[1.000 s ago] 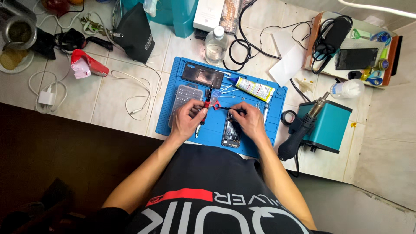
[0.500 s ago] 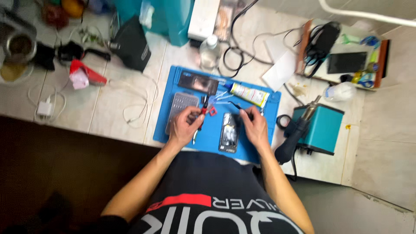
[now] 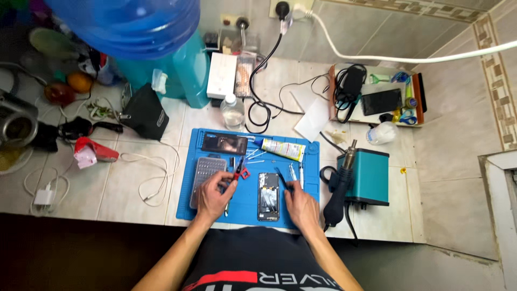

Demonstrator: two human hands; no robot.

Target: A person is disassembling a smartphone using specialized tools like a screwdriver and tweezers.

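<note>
Phone repair at the bench (image 3: 134,188), mid-disassembly as I read it. Opened phone (image 3: 268,196) lies face-down, back off, upright on the blue mat (image 3: 245,207), between my two hands.

Left hand (image 3: 214,193): fingers curled around the red-handled cutters (image 3: 238,171), which point up and away from me. Grip looks closed on the handles; whether the cutter tips are open I can't tell. The hand lies partly over the grey bit tray (image 3: 204,171) at the mat's left side.

Right hand (image 3: 299,202): pinched shut on a thin dark tool (image 3: 282,178), likely tweezers or a spudger, too small to be sure. Its tip sits just beside the phone's upper right edge; touching or not, I can't say.

Around: second phone (image 3: 224,143), screen up, at the mat's top left; glue tube (image 3: 284,148) to the right of it; loose tweezers (image 3: 294,172) near the mat's right edge. Hot-air station (image 3: 367,175) stands off the mat to the right, its handle (image 3: 338,188) hanging on the near side. Water bottle (image 3: 232,111) behind the mat.

Judgement: the step in hand is picking or prying at a part near the phone's top edge. The next move calls for a steady, shallow tip and the left hand bracing the frame so it doesn't skate on the mat.
</note>
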